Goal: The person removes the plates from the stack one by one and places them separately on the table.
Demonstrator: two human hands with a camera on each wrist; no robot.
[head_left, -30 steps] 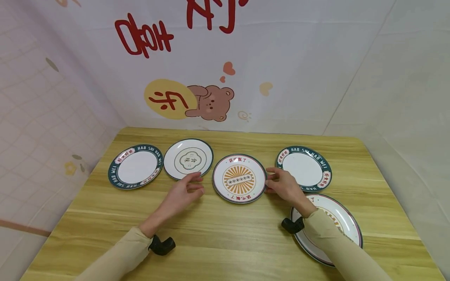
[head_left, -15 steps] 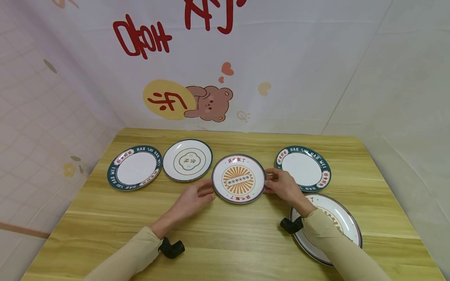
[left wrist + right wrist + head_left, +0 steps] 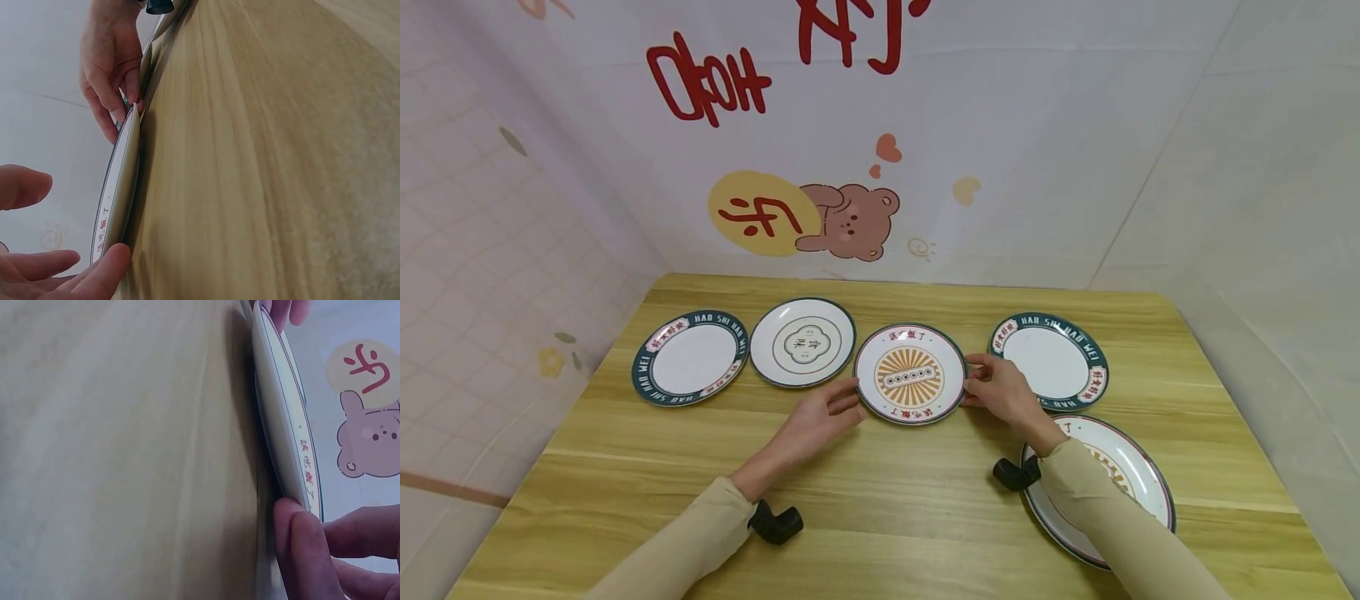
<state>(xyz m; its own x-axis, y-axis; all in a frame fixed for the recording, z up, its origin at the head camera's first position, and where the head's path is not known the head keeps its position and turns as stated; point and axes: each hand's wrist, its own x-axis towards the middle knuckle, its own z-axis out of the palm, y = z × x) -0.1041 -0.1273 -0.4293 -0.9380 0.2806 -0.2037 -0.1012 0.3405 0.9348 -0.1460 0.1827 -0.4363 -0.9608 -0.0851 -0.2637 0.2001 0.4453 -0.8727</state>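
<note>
Between my hands is a white plate (image 3: 911,396) with an orange sunburst and red characters. My right hand (image 3: 1003,390) pinches its right rim; in the right wrist view the thumb (image 3: 306,550) lies under the edge. My left hand (image 3: 820,425) is at the left rim, a fingertip (image 3: 112,262) against the underside in the left wrist view and another finger close above. The plate's pale underside shows in both wrist views; whether it is off the table I cannot tell. Just left of it lies a white plate (image 3: 775,342) with a green flower-shaped emblem.
A green-rimmed plate (image 3: 692,358) lies at the far left of the wooden table (image 3: 880,533), and a similar plate (image 3: 1048,358) lies beyond my right hand. A larger sunburst plate (image 3: 1138,467) sits partly under my right forearm. A printed cloth wall (image 3: 1015,125) rises behind.
My left hand has moved right, from in front of the emblem plate to the sunburst plate's left rim. In the last half second the sunburst plate has shifted slightly away from me; my right hand stays on it.
</note>
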